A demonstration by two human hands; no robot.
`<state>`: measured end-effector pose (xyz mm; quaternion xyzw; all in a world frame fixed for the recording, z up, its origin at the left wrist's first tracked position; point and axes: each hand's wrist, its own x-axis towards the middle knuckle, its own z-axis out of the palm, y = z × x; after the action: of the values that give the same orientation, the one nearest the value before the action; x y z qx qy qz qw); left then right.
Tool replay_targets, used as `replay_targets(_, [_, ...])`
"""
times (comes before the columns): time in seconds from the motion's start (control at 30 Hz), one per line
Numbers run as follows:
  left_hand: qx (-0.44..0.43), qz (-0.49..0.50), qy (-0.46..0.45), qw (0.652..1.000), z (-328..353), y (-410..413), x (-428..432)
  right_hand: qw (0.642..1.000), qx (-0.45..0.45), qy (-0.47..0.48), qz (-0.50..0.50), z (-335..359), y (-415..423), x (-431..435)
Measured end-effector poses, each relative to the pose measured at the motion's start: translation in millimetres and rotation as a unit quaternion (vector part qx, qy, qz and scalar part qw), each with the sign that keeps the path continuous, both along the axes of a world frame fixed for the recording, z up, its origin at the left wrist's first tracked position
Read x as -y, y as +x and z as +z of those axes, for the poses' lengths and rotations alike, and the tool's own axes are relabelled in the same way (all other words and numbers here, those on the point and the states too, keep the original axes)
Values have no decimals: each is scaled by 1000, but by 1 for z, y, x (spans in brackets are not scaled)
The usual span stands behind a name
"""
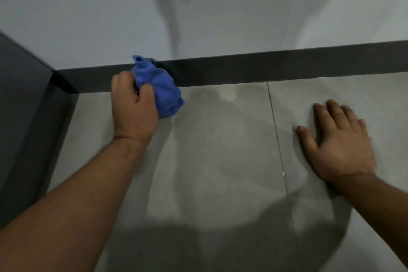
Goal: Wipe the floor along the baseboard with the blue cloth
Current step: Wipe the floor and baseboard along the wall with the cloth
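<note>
A grey tiled floor (220,150) fills the lower part of the view, split by 1 thin grout line (278,139) running from about 12 o'clock toward 6. A dark baseboard (265,66) crosses the frame under a pale wall (88,17) and meets a dark panel (19,99) in the corner at 9 o'clock. The left hand (132,108) has its fingers clenched around the blue cloth (159,88) — bunched, pressed where floor meets baseboard, at roughly 11 o'clock from centre. The right hand (337,141) lies flat on the floor at 3 o'clock, fingers spread and grasping nothing — well apart from the cloth. Soft shadows fall across the tiles and wall.
</note>
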<state>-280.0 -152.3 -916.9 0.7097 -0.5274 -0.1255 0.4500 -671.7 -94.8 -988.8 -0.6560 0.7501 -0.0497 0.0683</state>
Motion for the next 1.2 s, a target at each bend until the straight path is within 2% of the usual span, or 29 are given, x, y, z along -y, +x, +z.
replay_targets(0.07, [78, -51, 54, 994, -7, -10, 3, 1000, -1, -3, -2, 0, 0, -1])
replay_targets(0.13, [134, -90, 146, 976, -23, -26, 4, 1000, 1, -10, -4, 0, 0, -1])
replay_targets(0.2, [200, -83, 213, 953, -38, -42, 4, 1000, 3, -16, -7, 0, 0, -1])
replay_targets(0.27, [280, -60, 222, 932, -47, -54, 9, 1000, 0, -19, -9, 0, 0, -2])
replay_targets(0.33, [322, -41, 197, 925, -51, -67, 15, 1000, -4, -17, -7, -1, 1, -1])
replay_targets(0.4, [313, -49, 184, 931, -51, -83, 20, 1000, -6, -16, -8, -1, 1, -1])
replay_targets(0.53, [224, -130, 166, 952, -47, -118, 22, 1000, -3, -11, -7, 1, 2, 0])
replay_targets(0.63, [201, -179, 152, 951, -42, -128, 21, 1000, -3, -2, -6, 3, 2, -1])
replay_targets(0.73, [221, -60, 167, 959, -41, -108, 21, 1000, -4, 4, -7, 5, 2, -1])
replay_targets(0.8, [260, 3, 188, 947, -44, -97, 24, 1000, 0, 8, -8, 5, 2, -1])
replay_targets(0.87, [290, -10, 188, 938, -44, -100, 31, 1000, -2, 11, -7, 3, 1, 0])
replay_targets(1.03, [289, -4, 196, 937, -44, -124, 43, 1000, -6, 12, -7, 2, 1, 1])
replay_targets(1.13, [222, -29, 182, 958, -41, -146, 43, 1000, -8, 17, -8, 2, 2, 1])
replay_targets(1.2, [199, -86, 142, 966, -39, -177, 42, 1000, -4, 24, -11, 2, 2, 2])
